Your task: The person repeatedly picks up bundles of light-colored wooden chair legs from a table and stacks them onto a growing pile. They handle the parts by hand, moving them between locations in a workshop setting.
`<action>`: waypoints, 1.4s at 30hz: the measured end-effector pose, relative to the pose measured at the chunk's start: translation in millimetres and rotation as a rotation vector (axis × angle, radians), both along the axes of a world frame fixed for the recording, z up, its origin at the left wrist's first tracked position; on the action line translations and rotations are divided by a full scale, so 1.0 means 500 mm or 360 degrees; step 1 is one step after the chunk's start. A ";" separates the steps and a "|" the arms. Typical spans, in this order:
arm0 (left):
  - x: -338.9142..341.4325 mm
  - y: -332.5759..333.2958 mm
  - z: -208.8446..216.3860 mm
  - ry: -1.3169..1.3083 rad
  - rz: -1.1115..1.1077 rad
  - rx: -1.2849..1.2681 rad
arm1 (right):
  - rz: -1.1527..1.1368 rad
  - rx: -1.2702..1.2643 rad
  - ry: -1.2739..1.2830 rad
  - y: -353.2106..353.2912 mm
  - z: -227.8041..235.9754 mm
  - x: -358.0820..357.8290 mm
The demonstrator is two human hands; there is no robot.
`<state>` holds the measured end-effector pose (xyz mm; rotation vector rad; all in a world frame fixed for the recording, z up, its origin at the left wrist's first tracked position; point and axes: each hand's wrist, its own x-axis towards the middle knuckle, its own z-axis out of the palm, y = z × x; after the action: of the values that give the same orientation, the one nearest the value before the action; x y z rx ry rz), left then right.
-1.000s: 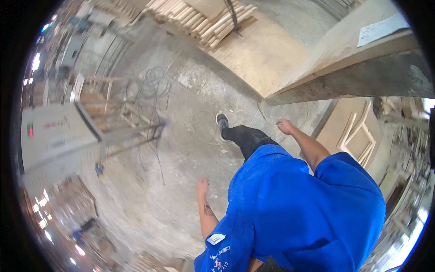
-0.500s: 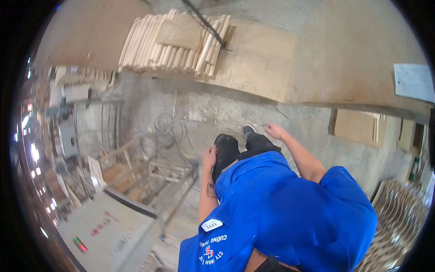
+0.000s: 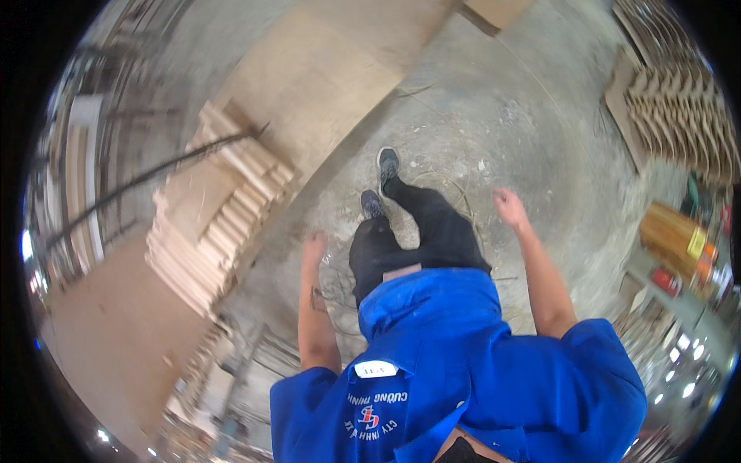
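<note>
My left hand hangs at my left side, over the floor near the board's edge. It is smeared by motion, so its fingers cannot be made out. On the other side, my right hand is held out over the concrete, fingers loosely curled in, with nothing seen in it. Neither hand touches anything. To the left of my left hand lies a stack of pale wooden rods, with a flat brown panel resting on top.
A long brown board runs beneath the rods toward the far side. Curved wooden parts are stacked at the far right, above a wood-coloured box. A dark bar crosses the rods. Grey concrete floor lies ahead.
My body has turned to the right; the rods have swung to my left and the curved parts have come to the far right. Both hands are further out from my legs.
</note>
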<state>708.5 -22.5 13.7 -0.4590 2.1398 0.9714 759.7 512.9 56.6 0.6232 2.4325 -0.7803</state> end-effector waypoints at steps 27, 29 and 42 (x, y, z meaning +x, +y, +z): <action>-0.470 0.834 -1.270 0.1205 -0.2431 -0.0564 | -0.0411 -0.0078 0.0831 0.007 -1.218 0.156; -0.333 0.834 -1.256 0.0897 -0.2417 0.0166 | -0.0313 0.0081 0.0845 0.024 -1.213 0.147; -0.232 0.523 -1.136 0.1130 -0.2512 0.0276 | 0.0369 0.0185 0.0103 0.105 -1.253 0.164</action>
<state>592.4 239.1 -554.4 1.6525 2.0281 0.2982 841.8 565.4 -570.0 0.3535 2.5654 -0.5760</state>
